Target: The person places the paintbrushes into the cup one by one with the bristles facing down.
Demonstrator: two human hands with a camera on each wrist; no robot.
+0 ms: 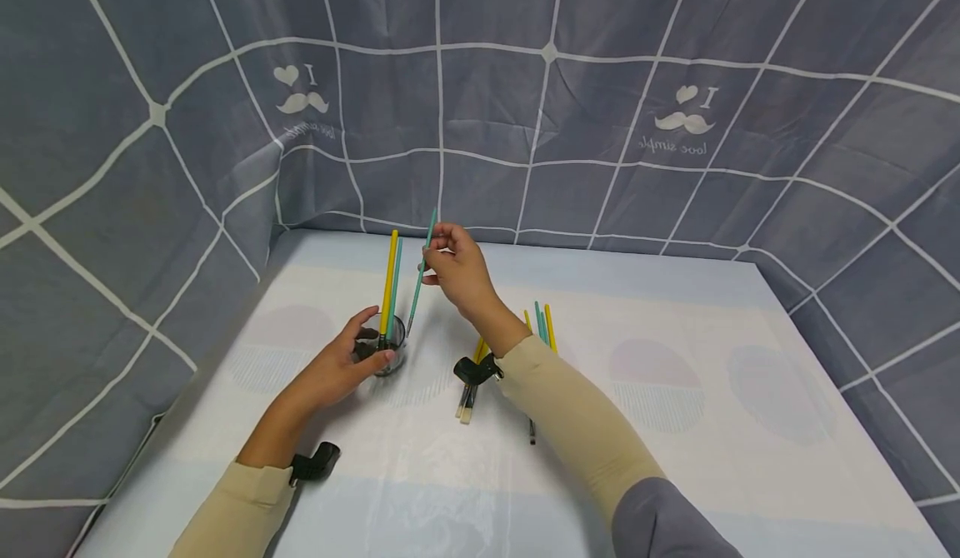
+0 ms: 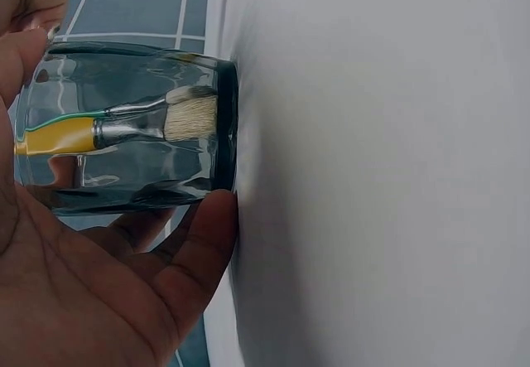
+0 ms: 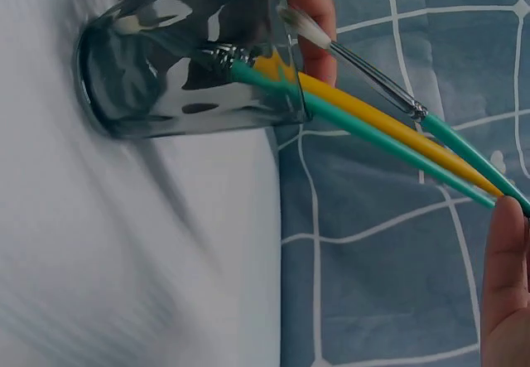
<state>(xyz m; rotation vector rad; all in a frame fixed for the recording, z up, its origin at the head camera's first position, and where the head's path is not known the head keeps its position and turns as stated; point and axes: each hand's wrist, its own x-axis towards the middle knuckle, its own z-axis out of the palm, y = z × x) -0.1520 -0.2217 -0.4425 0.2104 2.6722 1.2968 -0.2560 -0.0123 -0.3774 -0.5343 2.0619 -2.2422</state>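
Observation:
A clear glass cup stands on the table, and my left hand grips it around its side. Inside it lean a yellow paintbrush and a teal paintbrush, bristles down; the left wrist view shows the yellow brush's broad pale bristles through the glass. My right hand pinches another teal paintbrush by the upper handle. This brush tilts, with its white bristles down at the cup's rim in the right wrist view.
Several more paintbrushes lie on the table beneath and beside the right forearm: yellow-handled ones with pale bristles and a group of teal and yellow handles. The table has a pale printed cover. A grey grid-patterned curtain encloses its back and sides.

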